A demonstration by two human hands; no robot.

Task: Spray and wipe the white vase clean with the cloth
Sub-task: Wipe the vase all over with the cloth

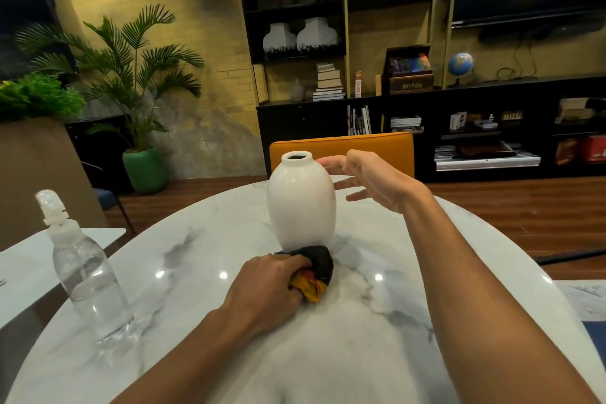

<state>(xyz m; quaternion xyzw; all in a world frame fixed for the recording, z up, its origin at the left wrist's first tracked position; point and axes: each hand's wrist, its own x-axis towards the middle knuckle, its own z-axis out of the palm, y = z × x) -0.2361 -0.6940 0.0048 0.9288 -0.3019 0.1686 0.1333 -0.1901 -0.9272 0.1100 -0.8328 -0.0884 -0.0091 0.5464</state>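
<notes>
the left hand grips the balled-up cloth on the surface, right at the foot of the white vase. the right hand is spread wide beside the vase. the spray bottle stands well apart, so i think the wiping is not finished.

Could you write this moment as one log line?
left hand grips cloth at white vase base | right hand open beside vase | spray bottle upright, untouched
</notes>
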